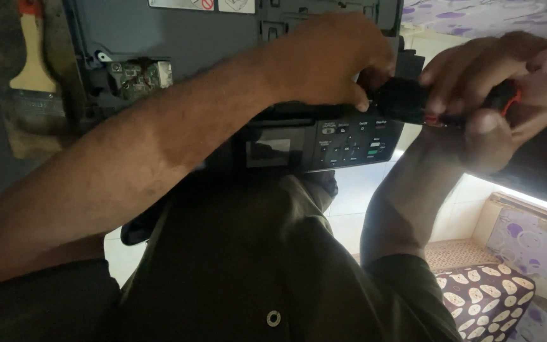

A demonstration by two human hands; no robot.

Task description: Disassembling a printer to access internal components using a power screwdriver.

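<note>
Left hand (330, 60) curls over the printer's (223, 50) front edge, fingertips pinching the black end of a screwdriver (413, 104). Right hand (508, 95) wraps tight round its black-and-red handle. The tool lies level, long axis left to right, tip toward the printer, just above the button panel (349, 142)

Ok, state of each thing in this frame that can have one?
Printer: cover off, inner parts exposed at its left.
Printer's screen: dark.
Left hand: fingers gripping the printer's edge.
Right hand: closed around a black-and-red tool.
Paintbrush: lying unused beside the printer.
</note>
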